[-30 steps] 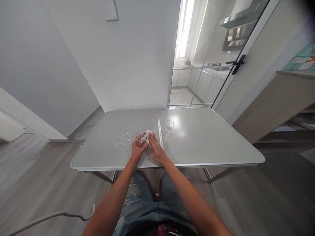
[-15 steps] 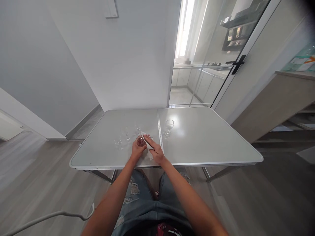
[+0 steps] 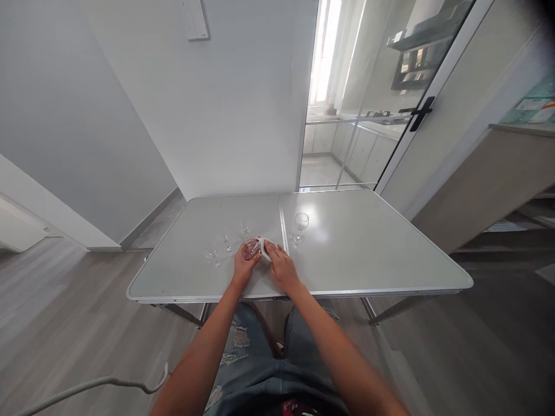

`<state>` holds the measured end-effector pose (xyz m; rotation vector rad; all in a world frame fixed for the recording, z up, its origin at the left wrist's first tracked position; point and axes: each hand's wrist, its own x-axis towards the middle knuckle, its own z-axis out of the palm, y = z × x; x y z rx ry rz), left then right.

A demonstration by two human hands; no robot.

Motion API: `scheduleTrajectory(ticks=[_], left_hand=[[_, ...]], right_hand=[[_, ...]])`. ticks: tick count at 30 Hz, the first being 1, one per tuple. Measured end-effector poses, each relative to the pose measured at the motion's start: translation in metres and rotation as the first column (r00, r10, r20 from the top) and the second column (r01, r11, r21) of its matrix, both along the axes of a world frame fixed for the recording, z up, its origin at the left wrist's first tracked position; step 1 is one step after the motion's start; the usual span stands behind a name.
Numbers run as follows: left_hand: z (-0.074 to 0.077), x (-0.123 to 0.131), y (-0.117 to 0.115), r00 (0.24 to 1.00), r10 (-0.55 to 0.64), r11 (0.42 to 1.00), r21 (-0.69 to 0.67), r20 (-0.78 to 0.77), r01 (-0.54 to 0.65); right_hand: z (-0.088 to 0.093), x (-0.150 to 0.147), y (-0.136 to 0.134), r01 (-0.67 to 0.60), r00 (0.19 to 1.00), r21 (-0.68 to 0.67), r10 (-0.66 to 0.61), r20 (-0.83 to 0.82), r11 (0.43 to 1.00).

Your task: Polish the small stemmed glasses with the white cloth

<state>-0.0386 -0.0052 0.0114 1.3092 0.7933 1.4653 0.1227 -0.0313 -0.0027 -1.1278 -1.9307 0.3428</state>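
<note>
My left hand [image 3: 243,268] is wrapped round a clear glass [image 3: 251,249], whose bowl shows above the fingers. Against the right side of that glass, my right hand [image 3: 281,263] grips a white cloth or tissue [image 3: 266,247]. Both hands are close together over the front middle of the grey table [image 3: 368,254]. A stemmed glass [image 3: 300,226] stands upright to the right of the table's seam. Left of my hands are several small clear glasses [image 3: 228,240], faint against the tabletop.
The table has a raised metal rim and a seam [image 3: 283,222] down its middle. A wall and a glazed door [image 3: 347,127] stand behind it. Wooden shelving [image 3: 489,185] is at the right, and a white cable [image 3: 108,380] hangs at lower left.
The held glass has turned, its bowl now showing more sideways. My right hand has shifted slightly right with the white cloth, which is more bunched at the glass. The view has moved slightly.
</note>
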Motion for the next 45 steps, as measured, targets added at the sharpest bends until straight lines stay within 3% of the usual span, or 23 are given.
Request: scheduleTrajectory(ticks=[5,9,14,16,19,22,34,40,45], left_hand=[[0.003,0.003,-0.004,0.999,-0.012,0.999,-0.035,0.048,0.014],[0.01,0.004,-0.008,0.996,-0.026,0.999,-0.045,0.082,0.03],[0.013,0.004,-0.009,0.995,-0.047,0.997,-0.05,0.093,0.052],[0.013,0.004,-0.009,0.994,-0.059,0.997,-0.049,0.092,0.064],[0.012,0.004,-0.009,0.995,-0.047,0.998,-0.041,0.089,0.051],[0.012,0.003,-0.008,0.997,-0.017,1.0,-0.023,0.078,0.018],[0.01,0.003,-0.007,0.997,-0.014,1.0,-0.017,0.08,0.015],[0.009,0.003,-0.007,0.996,-0.073,0.997,-0.002,0.053,0.074],[0.006,0.0,-0.006,0.995,-0.098,0.994,0.055,-0.017,0.099]], right_hand=[[0.003,0.008,0.002,0.07,0.996,0.021,-0.069,-0.054,0.997],[-0.001,0.013,0.003,0.19,0.964,0.024,-0.182,-0.192,0.981],[-0.001,0.017,0.002,0.455,0.757,-0.031,-0.405,-0.513,0.89],[0.0,0.017,0.003,0.403,0.759,-0.081,-0.382,-0.526,0.912],[0.0,0.015,0.004,0.162,0.871,-0.142,-0.209,-0.445,0.977],[-0.002,0.014,0.006,0.026,0.902,-0.183,-0.102,-0.42,0.983],[0.008,0.014,-0.008,-0.058,0.902,-0.035,0.037,-0.43,0.998],[0.015,0.014,-0.01,-0.007,0.887,-0.214,-0.093,-0.452,0.977],[0.021,-0.001,-0.008,0.11,0.963,-0.22,-0.159,-0.217,0.969]])
